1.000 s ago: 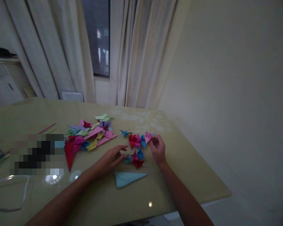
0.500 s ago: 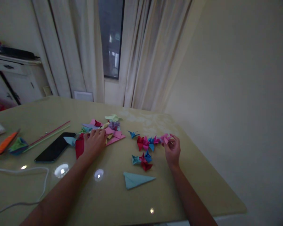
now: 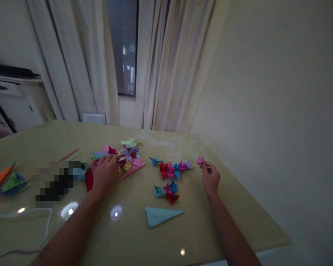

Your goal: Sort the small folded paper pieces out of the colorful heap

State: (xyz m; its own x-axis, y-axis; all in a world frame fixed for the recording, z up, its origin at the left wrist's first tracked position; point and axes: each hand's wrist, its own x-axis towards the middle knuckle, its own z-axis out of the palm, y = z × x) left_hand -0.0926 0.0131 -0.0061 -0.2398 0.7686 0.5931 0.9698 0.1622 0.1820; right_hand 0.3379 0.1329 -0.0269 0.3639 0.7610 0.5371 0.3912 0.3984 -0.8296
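Observation:
My right hand pinches a pink origami crane above the right part of the table. Left of it lies a row of red, pink, blue and lilac folded paper cranes, with a blue crane just behind. Nearer to me sit a small cluster of red, blue and teal folded pieces and a flat light-blue folded paper. Over the heap of colourful origami rests my left hand, its fingers bent and apart, the tips partly hidden among the papers.
Left on the table are an orange tool, a green-blue folded paper flower, a pixelated dark area and a white cable. A wall borders the right side; curtains hang behind.
My right hand has moved right and lifted the pink crane away from the end of the row. My left hand stays at the heap. The whole view has shifted slightly.

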